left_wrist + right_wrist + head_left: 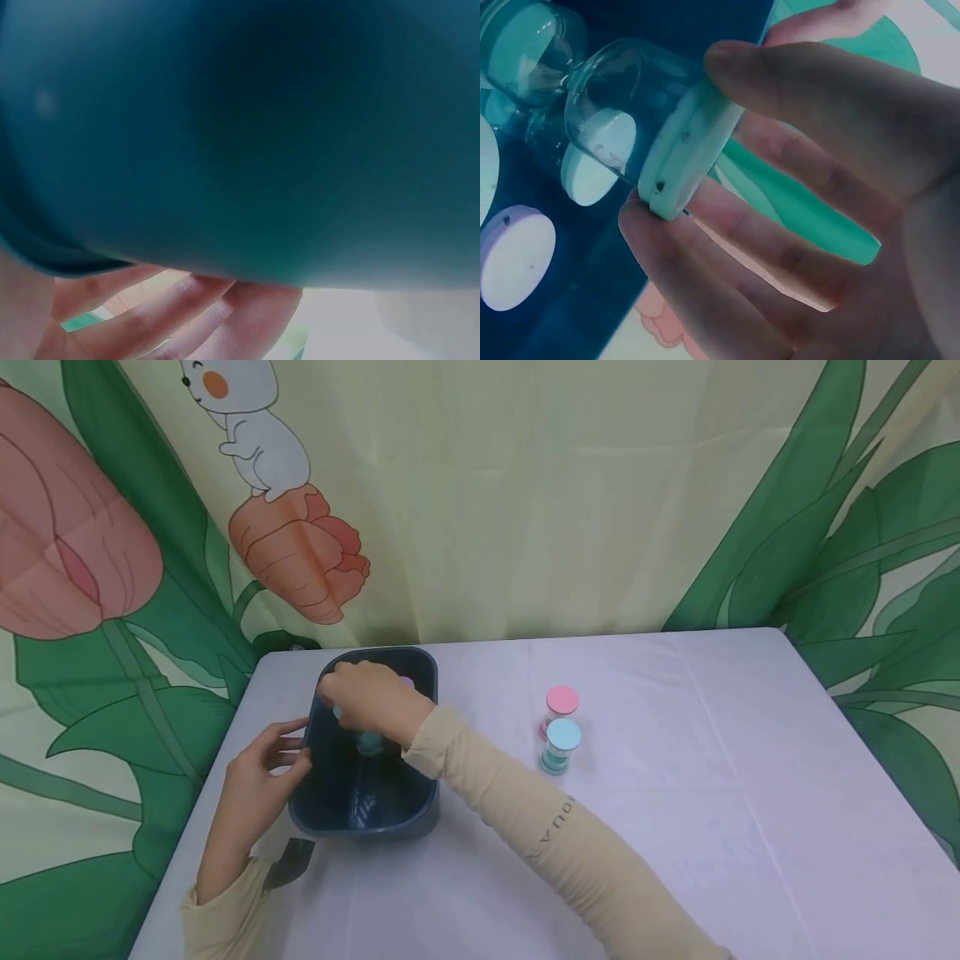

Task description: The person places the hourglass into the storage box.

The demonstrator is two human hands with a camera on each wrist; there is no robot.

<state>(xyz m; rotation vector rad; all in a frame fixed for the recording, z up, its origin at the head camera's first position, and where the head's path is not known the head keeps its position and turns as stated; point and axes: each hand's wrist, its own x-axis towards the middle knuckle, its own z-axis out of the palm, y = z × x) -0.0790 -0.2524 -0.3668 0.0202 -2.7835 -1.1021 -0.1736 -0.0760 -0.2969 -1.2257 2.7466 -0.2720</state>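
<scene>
My right hand [378,697] reaches into a dark blue plastic bin [431,818]. In the right wrist view its thumb and fingers pinch the pale teal lid of a small clear jar [622,105], which is tilted inside the bin. Other small jars lie in there, one with a purple lid [517,257], another with a whitish lid [600,157]. My left hand [258,781] touches the bin's left side, fingers extended along the outer wall, thumb by the rim. In the left wrist view the bin wall fills most of the picture.
Right of the bin, a pink-lidded jar [562,700] and a light-blue-lidded jar [563,735] stand close together on the white tablecloth [637,860]. A printed curtain [525,510] hangs behind the table's back edge.
</scene>
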